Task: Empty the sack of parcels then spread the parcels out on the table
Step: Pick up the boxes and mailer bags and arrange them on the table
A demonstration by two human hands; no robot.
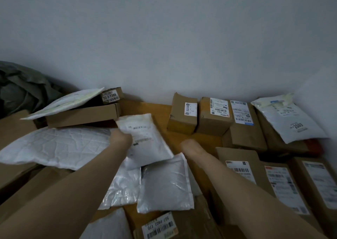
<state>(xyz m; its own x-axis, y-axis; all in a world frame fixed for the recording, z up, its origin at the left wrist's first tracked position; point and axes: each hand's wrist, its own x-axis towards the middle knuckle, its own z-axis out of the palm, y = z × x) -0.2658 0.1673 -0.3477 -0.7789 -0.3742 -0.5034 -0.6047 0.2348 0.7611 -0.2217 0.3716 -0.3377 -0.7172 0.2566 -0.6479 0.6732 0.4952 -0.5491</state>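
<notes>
The dark grey-green sack (21, 89) lies crumpled at the far left against the wall. Parcels cover the wooden table (144, 107): brown boxes and white mailers. My left hand (121, 138) grips the left edge of a white labelled mailer (145, 138) in the middle of the table; its fingers are tucked out of sight. My right hand (189, 145) is bent down toward the bare table just right of that mailer, and its fingers are hidden. A large quilted white mailer (54, 145) lies under my left forearm.
Brown boxes (213, 116) stand in a row along the wall on the right, with a white poly bag (290, 120) on top at the far right. A long flat box (82, 114) and a small box (111, 94) sit at back left. More mailers (164, 184) lie near me.
</notes>
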